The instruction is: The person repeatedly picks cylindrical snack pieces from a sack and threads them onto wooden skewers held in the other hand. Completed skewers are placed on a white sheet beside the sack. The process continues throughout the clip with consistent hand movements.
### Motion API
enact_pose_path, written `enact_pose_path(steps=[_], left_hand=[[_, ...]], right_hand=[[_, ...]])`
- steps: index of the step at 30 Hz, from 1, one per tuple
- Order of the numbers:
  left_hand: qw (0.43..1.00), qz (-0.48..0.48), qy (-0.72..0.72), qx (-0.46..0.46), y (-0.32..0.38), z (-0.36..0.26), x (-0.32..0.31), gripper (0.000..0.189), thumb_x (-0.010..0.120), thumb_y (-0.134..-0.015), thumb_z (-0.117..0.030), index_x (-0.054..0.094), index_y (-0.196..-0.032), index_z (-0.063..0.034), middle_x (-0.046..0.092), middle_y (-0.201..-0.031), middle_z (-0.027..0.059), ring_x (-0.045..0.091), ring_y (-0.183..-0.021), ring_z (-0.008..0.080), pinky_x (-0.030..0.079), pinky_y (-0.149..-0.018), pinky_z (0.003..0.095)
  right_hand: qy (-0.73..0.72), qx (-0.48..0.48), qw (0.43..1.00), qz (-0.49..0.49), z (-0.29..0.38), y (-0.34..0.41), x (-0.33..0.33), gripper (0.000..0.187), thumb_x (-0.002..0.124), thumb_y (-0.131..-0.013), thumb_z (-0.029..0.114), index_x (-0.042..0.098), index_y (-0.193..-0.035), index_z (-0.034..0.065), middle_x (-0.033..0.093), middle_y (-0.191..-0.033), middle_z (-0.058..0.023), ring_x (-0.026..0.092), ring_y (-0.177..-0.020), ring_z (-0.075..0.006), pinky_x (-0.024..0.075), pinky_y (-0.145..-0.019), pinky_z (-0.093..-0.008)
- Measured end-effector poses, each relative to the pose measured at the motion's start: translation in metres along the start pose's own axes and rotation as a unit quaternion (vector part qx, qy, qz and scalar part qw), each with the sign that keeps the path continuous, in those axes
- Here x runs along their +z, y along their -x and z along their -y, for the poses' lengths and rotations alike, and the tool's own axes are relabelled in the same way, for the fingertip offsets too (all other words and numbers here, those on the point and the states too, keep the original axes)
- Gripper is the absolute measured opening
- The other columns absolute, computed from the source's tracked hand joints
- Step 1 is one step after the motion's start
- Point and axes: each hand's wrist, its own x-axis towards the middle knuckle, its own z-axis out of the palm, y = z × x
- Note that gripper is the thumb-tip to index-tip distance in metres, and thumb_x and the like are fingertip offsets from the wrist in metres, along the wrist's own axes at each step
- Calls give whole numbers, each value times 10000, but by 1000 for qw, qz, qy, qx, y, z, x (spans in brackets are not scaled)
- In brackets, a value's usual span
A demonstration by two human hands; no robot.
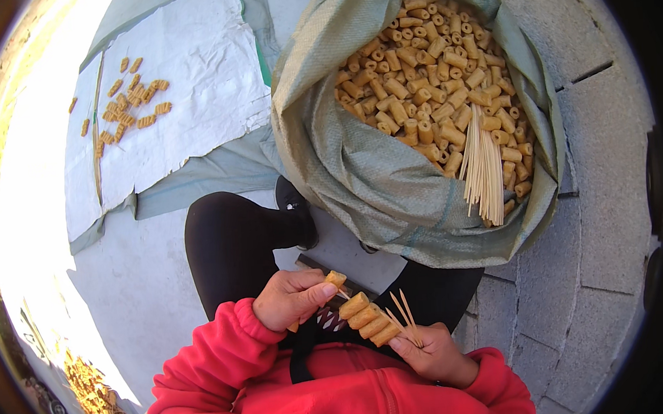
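In my right hand (435, 351) is a wooden skewer carrying several short brown tubes (368, 318) side by side, and several spare pointed skewers (407, 309) stick up from the same grip. My left hand (296, 297) pinches one more tube (335, 279) between thumb and fingers at the skewer's tip. Another tube (293, 326) shows below the left palm, mostly hidden. Beyond my knees a large woven sack (341, 168) with rolled-down sides holds many loose hollow tubes (420, 86). A bundle of thin skewers (483, 170) lies on these tubes.
To the left, a white sheet (203, 74) over a grey-green tarp (213, 165) bears a scattered pile of skewered tubes (132, 102). Concrete blocks (602, 184) form the ground on the right. Another heap of brown pieces (87, 384) lies at lower left, in sunlight.
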Motion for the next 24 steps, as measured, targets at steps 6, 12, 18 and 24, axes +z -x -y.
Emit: enact_pose_path(steps=[6,12,18,24], left_hand=[[992,44,73,-93,3,-4,-2,281,603,-901,-252,660,-941,19,482,-612,-13,368,-472,36,284,-413,196],[980,34,157,-115,6,-5,-3,235,622,-887,-212,642,-914,21,490,-605,0,381,-463,49,292,-407,202],[985,-30,169,-16,9,-7,-7,227,603,-893,-219,589,-836,-1,527,-655,24,399,-451,67,326,-405,208],[808,-286,414,307,40,-78,-86,262,468,-959,-277,522,-1040,-34,501,-768,16,387,-493,53,332,-393,189]], right_hand=[[-129,37,991,21,2,-3,-7,186,591,-897,126,621,-754,11,502,-533,24,430,-464,-39,326,-419,-221],[-163,32,986,5,5,-14,1,204,579,-907,124,599,-745,1,491,-524,19,422,-454,-36,317,-407,-215],[-188,49,980,-39,5,-15,9,202,551,-929,169,611,-996,-12,552,-613,4,481,-542,-41,379,-491,-200],[-235,43,968,-73,-7,-21,6,353,404,-989,262,507,-1193,-6,609,-679,-81,353,-448,-29,278,-421,-176]])
